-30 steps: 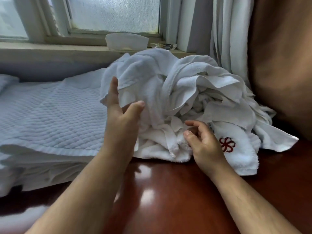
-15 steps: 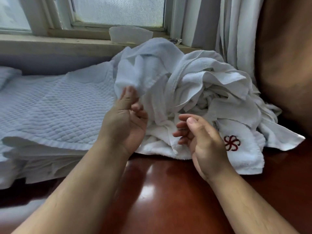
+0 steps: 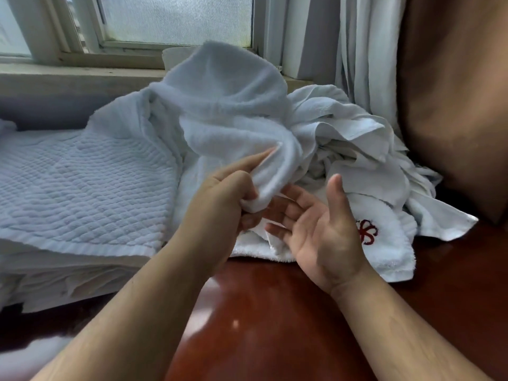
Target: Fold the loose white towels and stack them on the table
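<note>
Frosted window panes (image 3: 176, 20) and a pale pleated curtain (image 3: 362, 50) are seen at the back, and below them the work is carried by a glossy red-brown wooden tabletop (image 3: 275, 325). On its far side a tangled heap of loose white terry towels (image 3: 343, 125) is piled up towards the windowsill (image 3: 82, 75). One white towel from the top of the heap (image 3: 228, 100) is held raised in a hump. A fold of it is gripped by the left hand (image 3: 220, 199), whose fingers (image 3: 242, 185) are curled round the cloth with the forefinger laid straight along it. The right hand (image 3: 321, 229) is presented palm-up just beside it, fingers spread and relaxed, nothing grasped. Whether its fingertips touch the hanging fold cannot be told. A white towel with a red flower emblem (image 3: 384, 243) lies at the heap's near edge, just behind that hand. To the left, a quilted white cover (image 3: 82, 182) is laid flat over stacked white linen.

No folded towel is seen on the bare wood, so the task is judged to be at its start, with one towel being singled out. Next, an edge or corner would need to be found by the free hand. The towel would then have to be drawn clear without neighbours being dragged along, and spread flat before any fold is made.
</note>
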Action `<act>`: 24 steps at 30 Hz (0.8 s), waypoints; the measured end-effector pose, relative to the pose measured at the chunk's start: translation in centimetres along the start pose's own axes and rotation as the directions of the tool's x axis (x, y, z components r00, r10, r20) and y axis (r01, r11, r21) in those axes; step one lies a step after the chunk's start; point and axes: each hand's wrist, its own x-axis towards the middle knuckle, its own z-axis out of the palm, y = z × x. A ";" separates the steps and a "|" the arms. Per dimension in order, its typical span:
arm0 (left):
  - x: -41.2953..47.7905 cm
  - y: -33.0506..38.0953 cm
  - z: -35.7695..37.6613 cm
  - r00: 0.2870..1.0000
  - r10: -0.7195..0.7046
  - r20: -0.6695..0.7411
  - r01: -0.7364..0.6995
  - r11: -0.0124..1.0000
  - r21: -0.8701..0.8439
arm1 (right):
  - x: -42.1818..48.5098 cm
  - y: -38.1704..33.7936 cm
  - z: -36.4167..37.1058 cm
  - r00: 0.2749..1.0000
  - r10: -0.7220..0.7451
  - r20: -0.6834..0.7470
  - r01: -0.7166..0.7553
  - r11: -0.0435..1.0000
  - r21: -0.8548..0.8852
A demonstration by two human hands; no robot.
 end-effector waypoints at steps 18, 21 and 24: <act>-3.5 0.3 -1.4 0.993 -0.040 -0.112 0.077 0.931 0.356 | 1.9 -2.1 0.3 0.976 0.195 -0.094 -0.203 0.976 -0.079; -6.1 1.6 -1.6 0.985 -0.025 -0.169 0.088 0.922 0.377 | 3.1 -4.0 3.3 0.971 0.234 -0.057 -0.240 0.955 -0.172; -8.4 3.3 -2.2 0.976 0.036 -0.213 0.062 0.900 0.432 | 4.4 -6.0 7.9 0.953 0.298 -0.062 -0.300 0.888 -0.349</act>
